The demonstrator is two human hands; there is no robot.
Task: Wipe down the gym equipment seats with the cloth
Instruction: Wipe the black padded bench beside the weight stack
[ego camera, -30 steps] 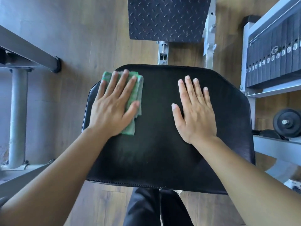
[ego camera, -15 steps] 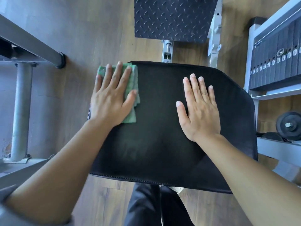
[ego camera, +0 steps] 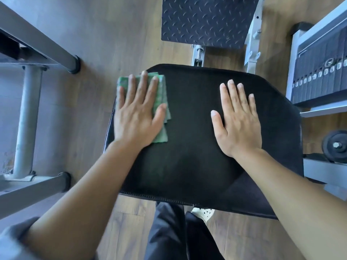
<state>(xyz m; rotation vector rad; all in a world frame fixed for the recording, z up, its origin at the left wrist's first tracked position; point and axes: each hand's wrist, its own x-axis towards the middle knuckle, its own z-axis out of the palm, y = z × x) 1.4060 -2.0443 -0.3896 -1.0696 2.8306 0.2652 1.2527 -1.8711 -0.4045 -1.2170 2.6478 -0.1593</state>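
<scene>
On the far left, a grey frame post (ego camera: 26,119) is seen, apart from the seat (ego camera: 187,156); it is not involved in this step.

On the seat's far-left corner, the cloth (ego camera: 161,91) is pinned flat under the left hand (ego camera: 138,117). Fingers are straight and spread, palm down, with nothing curled round the cloth. The cloth is folded. Its outer edge appears to overhang the seat edge slightly, though blur there makes that hard to read.

Judged step: corner pass of the wipe.

How it is best done:
- Pressure should be carried through the whole palm, so the cloth is dragged and not skated over.
- Strokes should be run in overlapping lanes, left edge first, then worked across to the middle.
- The rounded rim and the stitched front seam should be covered too; grime is likely trapped there.
- The cloth should be refolded if its layers splay further at the thumb side, where loose plies are seen.

Right of centre, the right hand (ego camera: 238,124) is laid flat on bare seat, fingers straight and close together, holding nothing. It is judged to be a brace. It should be lifted or shifted before the lanes reach it, or a hand-shaped patch is left unwiped.

On the far right, the weight stack (ego camera: 319,76) stands beside the seat, outside this step.
</scene>
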